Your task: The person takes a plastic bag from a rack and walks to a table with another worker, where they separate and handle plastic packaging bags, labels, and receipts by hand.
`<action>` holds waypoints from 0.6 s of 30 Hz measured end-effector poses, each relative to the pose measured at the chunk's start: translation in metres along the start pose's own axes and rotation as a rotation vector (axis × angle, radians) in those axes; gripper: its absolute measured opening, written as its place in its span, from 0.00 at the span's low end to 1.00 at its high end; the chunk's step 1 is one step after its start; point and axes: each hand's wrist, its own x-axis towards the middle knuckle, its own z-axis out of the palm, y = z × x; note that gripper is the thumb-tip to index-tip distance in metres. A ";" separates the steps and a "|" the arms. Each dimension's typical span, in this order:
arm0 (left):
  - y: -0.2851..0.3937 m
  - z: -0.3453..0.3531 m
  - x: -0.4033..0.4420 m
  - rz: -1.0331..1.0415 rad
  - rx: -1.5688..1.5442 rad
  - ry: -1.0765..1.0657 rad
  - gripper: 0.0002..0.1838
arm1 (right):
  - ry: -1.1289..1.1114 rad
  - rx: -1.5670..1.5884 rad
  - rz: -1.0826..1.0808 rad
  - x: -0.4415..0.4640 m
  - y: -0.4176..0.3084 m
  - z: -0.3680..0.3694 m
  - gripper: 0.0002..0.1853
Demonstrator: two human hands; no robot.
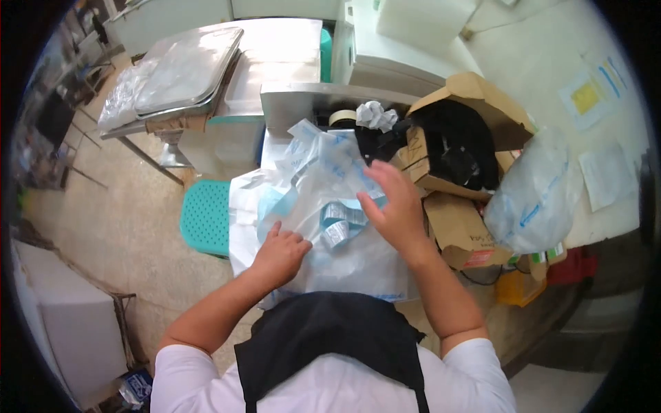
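Note:
A strip of printed labels (337, 233) on light-blue backing lies curled over clear plastic bags (358, 268) on the white work surface. My left hand (281, 256) rests on the plastic to the left of the labels. Its index finger reaches forward towards a light-blue strip (277, 204), the other fingers loosely bent, and I see nothing held in it. My right hand (396, 210) is just to the right of the label strip, thumb and fingers apart, with nothing between them. More plastic with blue print (334, 155) is heaped beyond both hands.
To the right stand an open cardboard box (420, 162) with black material inside and a bulging plastic bag (533, 199). Crumpled paper (376, 117) and a tape roll (342, 118) lie at the back. Left are a green stool (205, 217) and metal trays (189, 69) on a table.

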 end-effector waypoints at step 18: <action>0.079 -0.378 0.070 0.421 -1.564 1.031 0.15 | -0.107 0.426 0.043 0.013 -0.054 -0.031 0.37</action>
